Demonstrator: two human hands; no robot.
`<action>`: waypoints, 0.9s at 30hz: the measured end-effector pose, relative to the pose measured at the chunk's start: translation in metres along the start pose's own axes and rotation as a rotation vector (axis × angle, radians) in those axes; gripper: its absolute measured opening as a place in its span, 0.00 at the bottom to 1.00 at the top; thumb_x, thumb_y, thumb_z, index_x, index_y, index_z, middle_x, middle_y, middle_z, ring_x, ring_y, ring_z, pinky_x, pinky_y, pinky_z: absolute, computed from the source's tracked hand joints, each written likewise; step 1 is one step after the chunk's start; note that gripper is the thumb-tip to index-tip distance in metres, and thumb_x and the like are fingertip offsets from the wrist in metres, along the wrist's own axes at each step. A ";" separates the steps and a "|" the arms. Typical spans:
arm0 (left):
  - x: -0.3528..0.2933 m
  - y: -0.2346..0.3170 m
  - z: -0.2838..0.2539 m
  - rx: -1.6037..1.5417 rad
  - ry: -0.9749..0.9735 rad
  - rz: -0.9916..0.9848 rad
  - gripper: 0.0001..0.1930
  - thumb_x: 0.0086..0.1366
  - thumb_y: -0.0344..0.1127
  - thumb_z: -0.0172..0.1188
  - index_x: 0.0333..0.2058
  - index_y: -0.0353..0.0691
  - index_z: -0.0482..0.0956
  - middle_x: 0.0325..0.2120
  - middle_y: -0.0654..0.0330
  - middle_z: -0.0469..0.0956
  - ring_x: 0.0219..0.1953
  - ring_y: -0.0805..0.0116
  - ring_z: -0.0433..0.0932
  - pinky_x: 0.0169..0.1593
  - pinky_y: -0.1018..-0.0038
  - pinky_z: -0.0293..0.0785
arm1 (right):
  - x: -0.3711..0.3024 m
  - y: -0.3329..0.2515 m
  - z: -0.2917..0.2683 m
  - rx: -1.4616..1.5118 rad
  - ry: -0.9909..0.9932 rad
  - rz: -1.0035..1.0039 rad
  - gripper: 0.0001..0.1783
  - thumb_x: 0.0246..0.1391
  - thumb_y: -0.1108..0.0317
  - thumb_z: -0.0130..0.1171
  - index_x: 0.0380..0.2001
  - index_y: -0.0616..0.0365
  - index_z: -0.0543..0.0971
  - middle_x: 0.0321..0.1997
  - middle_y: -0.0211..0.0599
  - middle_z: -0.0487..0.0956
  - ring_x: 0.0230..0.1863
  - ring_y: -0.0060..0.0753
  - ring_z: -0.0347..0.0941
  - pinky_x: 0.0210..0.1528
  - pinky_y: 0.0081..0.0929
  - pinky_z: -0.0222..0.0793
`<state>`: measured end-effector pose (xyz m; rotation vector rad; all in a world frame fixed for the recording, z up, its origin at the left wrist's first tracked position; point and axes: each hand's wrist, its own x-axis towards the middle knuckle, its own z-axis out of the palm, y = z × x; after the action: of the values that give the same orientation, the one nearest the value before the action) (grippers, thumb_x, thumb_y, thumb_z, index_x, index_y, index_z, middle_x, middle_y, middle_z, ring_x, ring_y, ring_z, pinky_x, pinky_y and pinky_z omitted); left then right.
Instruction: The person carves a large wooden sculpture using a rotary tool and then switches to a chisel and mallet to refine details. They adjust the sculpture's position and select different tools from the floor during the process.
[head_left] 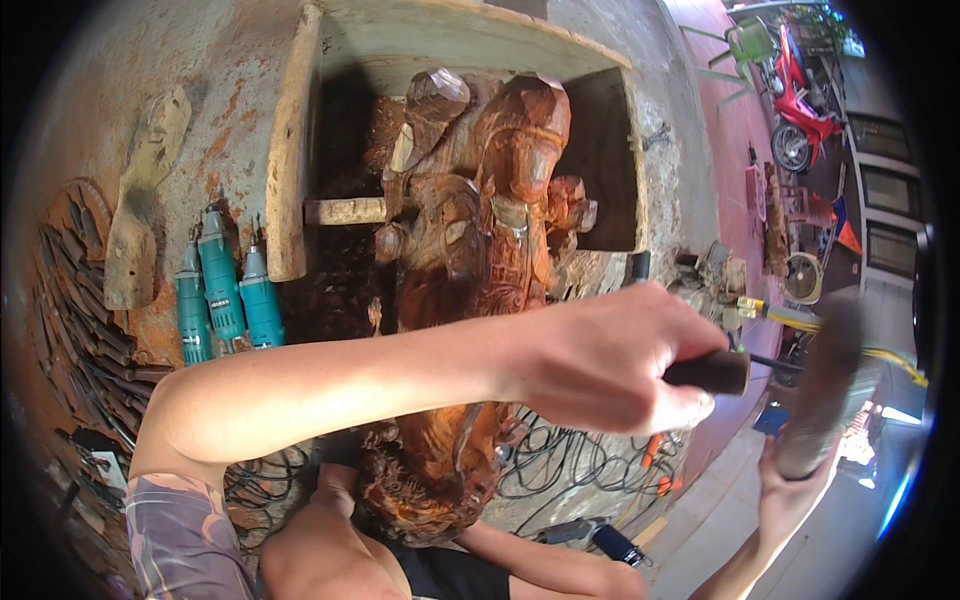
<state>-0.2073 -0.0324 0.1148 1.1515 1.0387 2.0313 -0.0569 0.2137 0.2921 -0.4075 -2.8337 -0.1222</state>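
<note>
My left arm reaches across from the left, and my left hand (625, 355) is closed round the dark handle of a chisel (712, 373). Its thin metal shaft points right, toward an oblong grey-brown block (825, 390) smeared by motion; the tip cannot be made out. At the lower right, my right hand (785, 500) grips that block by its lower end. Below my left forearm and beyond it lies a reddish-brown carved wooden figure (520, 250), partly covered by the arm. Its lower end rests between my bare legs.
A wooden box frame (290, 150) surrounds the figure's far end. Three teal power tools (222, 275), a carved wood piece (145, 215) and several chisels (85, 330) lie left. Black cables (560, 460) coil on the floor at right. A red motorbike (800, 110) and green chair (748, 42) stand farther off.
</note>
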 end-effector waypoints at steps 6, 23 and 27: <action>-0.009 -0.004 -0.001 0.023 0.061 0.102 0.09 0.67 0.32 0.60 0.41 0.34 0.78 0.25 0.67 0.73 0.26 0.80 0.68 0.29 0.76 0.64 | 0.004 -0.012 -0.013 -0.085 -0.026 -0.190 0.36 0.46 0.79 0.64 0.61 0.70 0.67 0.55 0.47 0.75 0.55 0.39 0.73 0.61 0.29 0.64; -0.024 0.002 -0.012 -0.183 0.792 0.256 0.09 0.75 0.39 0.51 0.37 0.40 0.70 0.17 0.73 0.62 0.16 0.85 0.58 0.18 0.84 0.52 | 0.019 -0.012 0.010 0.140 -0.183 -0.034 0.39 0.39 0.82 0.62 0.61 0.64 0.69 0.48 0.43 0.78 0.50 0.34 0.75 0.58 0.30 0.68; -0.013 -0.002 0.051 0.486 0.500 0.138 0.12 0.63 0.31 0.58 0.42 0.35 0.69 0.28 0.48 0.76 0.27 0.50 0.79 0.30 0.61 0.75 | -0.024 0.002 0.031 0.290 -0.188 0.320 0.42 0.40 0.79 0.66 0.62 0.63 0.65 0.36 0.38 0.78 0.37 0.29 0.76 0.45 0.29 0.73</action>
<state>-0.1565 -0.0239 0.1240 0.9705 1.8209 2.3118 -0.0423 0.2126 0.2560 -0.8316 -2.8560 0.4052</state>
